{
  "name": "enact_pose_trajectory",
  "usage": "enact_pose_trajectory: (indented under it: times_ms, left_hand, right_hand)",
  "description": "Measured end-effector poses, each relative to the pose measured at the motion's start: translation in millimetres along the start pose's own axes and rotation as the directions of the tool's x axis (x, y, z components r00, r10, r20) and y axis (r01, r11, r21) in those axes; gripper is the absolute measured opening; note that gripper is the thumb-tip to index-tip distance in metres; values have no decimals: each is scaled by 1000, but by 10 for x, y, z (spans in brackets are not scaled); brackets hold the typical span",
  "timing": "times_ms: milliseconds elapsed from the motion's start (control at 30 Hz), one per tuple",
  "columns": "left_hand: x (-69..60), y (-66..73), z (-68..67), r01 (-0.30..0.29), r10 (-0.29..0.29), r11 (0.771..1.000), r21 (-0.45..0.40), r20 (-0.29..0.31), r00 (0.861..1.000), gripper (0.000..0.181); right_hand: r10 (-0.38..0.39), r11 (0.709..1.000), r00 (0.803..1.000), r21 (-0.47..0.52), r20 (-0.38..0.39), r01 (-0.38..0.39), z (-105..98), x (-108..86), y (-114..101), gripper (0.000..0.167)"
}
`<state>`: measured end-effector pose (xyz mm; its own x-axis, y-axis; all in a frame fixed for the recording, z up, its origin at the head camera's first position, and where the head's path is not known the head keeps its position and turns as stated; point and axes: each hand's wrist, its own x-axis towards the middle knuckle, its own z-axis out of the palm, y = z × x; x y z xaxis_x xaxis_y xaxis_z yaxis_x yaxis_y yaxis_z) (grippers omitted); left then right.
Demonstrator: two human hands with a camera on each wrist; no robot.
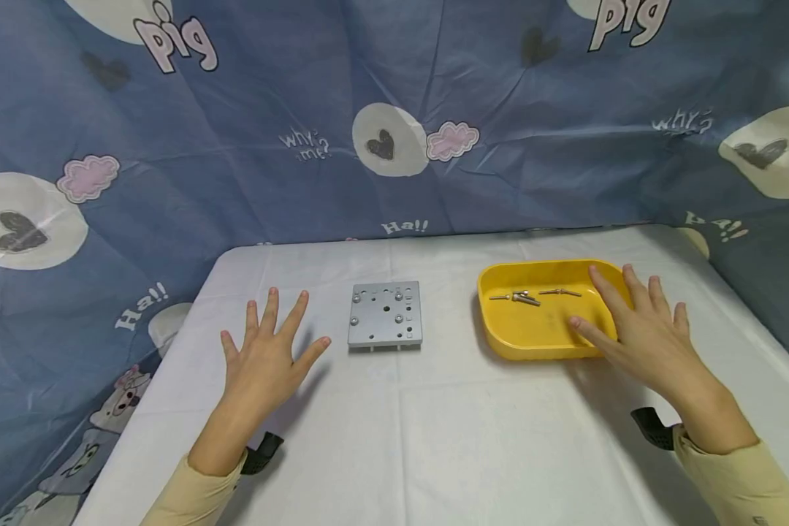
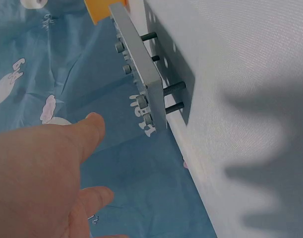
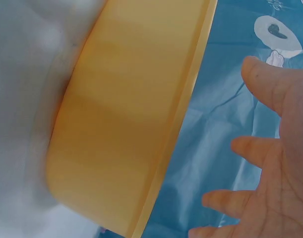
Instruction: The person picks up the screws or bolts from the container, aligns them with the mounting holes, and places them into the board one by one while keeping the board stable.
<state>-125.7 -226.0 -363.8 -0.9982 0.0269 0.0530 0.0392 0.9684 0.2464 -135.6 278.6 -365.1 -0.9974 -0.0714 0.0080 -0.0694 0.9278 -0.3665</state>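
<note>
While left hand (image 1: 263, 369) and right hand (image 1: 654, 347) hover apart, splayed, I log drilled plate (image 1: 385, 320) between, yellow tray (image 1: 532, 336) containing probable screws (image 1: 527, 299).

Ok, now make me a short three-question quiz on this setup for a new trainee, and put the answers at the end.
1. Count: in the head view, how many screw heads show on top of the square silver metal plate?

2. True or false: the person's bare left hand and bare right hand both have spread fingers and hold nothing.

3. Multiple choice: what lies in the yellow plastic tray?
A) wooden blocks
B) loose silver metal screws
C) folded cloth

Key: 1. four; 2. true; 3. B.
</note>
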Motion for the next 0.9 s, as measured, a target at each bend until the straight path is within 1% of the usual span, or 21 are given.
enact_pose_trajectory:
  times_ms: [433, 900]
  left_hand:
    - [22, -10, 14, -4, 4, 1000, 15, 10, 1000, 87]
    - [45, -11, 22, -18, 19, 1000, -5, 20, 1000, 87]
  right_hand:
    - [-7, 1000, 1000, -9, -10, 7, 32, 16, 14, 92]
    - [-17, 1000, 999, -3, 33, 17, 7, 40, -4, 91]
